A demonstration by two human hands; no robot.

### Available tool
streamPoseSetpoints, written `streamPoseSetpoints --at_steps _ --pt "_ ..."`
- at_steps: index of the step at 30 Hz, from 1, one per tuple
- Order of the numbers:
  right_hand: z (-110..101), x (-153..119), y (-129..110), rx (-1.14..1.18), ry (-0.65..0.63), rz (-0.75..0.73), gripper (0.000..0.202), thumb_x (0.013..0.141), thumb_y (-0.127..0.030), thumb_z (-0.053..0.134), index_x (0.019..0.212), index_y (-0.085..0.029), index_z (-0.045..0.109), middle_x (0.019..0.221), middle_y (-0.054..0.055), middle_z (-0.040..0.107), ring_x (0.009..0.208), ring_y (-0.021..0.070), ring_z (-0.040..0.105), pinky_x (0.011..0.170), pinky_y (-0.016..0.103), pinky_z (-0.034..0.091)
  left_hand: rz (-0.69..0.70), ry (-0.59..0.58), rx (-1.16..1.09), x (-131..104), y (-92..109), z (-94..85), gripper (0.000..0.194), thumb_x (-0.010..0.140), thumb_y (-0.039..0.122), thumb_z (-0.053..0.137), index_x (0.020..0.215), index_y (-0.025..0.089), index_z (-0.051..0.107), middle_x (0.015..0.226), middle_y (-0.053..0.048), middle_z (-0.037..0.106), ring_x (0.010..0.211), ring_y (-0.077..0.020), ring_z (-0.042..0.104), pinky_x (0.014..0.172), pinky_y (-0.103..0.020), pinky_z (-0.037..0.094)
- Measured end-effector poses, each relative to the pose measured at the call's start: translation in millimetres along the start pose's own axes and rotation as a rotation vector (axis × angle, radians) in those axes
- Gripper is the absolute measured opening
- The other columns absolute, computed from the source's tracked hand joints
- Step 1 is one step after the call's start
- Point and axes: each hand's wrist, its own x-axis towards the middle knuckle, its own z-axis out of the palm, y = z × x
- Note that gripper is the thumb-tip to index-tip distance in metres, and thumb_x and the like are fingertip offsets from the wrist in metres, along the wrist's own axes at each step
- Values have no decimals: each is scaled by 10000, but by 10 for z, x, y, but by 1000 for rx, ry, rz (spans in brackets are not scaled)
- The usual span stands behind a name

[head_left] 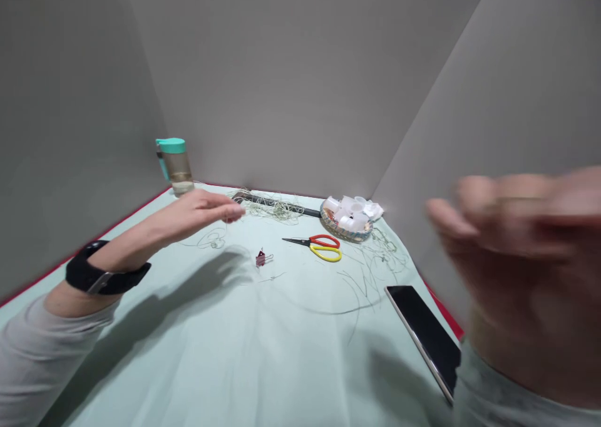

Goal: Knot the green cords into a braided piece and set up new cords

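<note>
My left hand hovers above the left part of the cloth, its fingers stretched out and nothing clearly held in them. Raised close to the camera at the right is my right hand, blurred, with its fingers curled in; whatever they may hold is hidden. A dark red binder clip lies on the cloth between the hands, beside thin cord that curves to the right. Behind it rest scissors with one red and one yellow handle loop, blades pointing left.
A teal-lidded bottle stands at the back left. Tangled pale cord lies over a dark bar. A woven basket holds white spools. Loose threads and a phone lie at the right, near grey walls.
</note>
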Motion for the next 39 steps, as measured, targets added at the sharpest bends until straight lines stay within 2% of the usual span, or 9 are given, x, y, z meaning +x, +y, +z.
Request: streamPoseSetpoints --at_steps 3,6,11,15,19,22,29,34,39 --pt "503 33 66 -71 -274 139 145 954 -346 832 813 -318 857 998 45 745 1016 250 667 868 403 513 36 190 -38 -69 103 53 269 973 498 712 943 275 860 959 -22 843 918 -227 714 739 -266 528" --pt "778 88 223 -59 -479 271 224 991 -378 783 805 -259 818 969 32 764 988 221 675 935 378 520 141 215 -242 -154 210 141 105 927 370 807 877 315 881 898 18 844 882 -184 731 793 -239 559" --pt "915 83 359 71 -590 411 257 991 -458 779 860 -237 793 1011 30 785 1065 224 688 995 360 507 211 136 -551 -241 304 289 128 919 225 835 867 319 904 830 26 824 781 -142 731 713 -193 599" --pt "886 41 442 175 -695 495 240 1010 -465 774 922 -245 814 1114 28 782 1203 225 665 1085 351 468 185 159 -537 -251 357 380 202 925 232 850 1105 312 897 974 -4 861 738 -143 740 689 -214 643" --pt "819 14 600 302 -684 468 222 1011 -457 774 924 -259 822 1118 23 772 1223 222 640 1119 362 449 205 178 -421 -262 456 507 464 954 268 803 1411 335 759 1499 -74 751 791 -155 774 709 -255 686" --pt "844 4 683 393 -610 496 251 997 -468 781 885 -245 809 959 32 750 1077 221 643 1046 379 484 221 137 -432 -274 464 574 621 971 292 782 1551 443 620 1675 -67 610 773 -150 789 699 -274 693" --pt "933 36 713 569 -336 590 141 933 -369 853 883 -237 846 1075 39 814 1065 185 732 1089 344 561 145 87 -375 -256 285 598 675 971 354 795 1582 519 559 1709 -23 572 729 -161 809 741 -317 712" --pt "874 52 675 565 -402 590 158 948 -381 859 892 -235 836 1003 11 805 973 146 745 958 284 593 122 93 -440 -223 274 553 672 930 379 849 1547 480 604 1725 -45 555 748 -199 819 720 -351 732" --pt "874 21 726 351 -403 508 242 995 -396 773 841 -211 755 1006 26 774 864 143 660 837 290 540 118 229 -430 -214 347 472 535 931 344 834 1445 365 684 1649 -90 627 731 -167 806 656 -273 699"
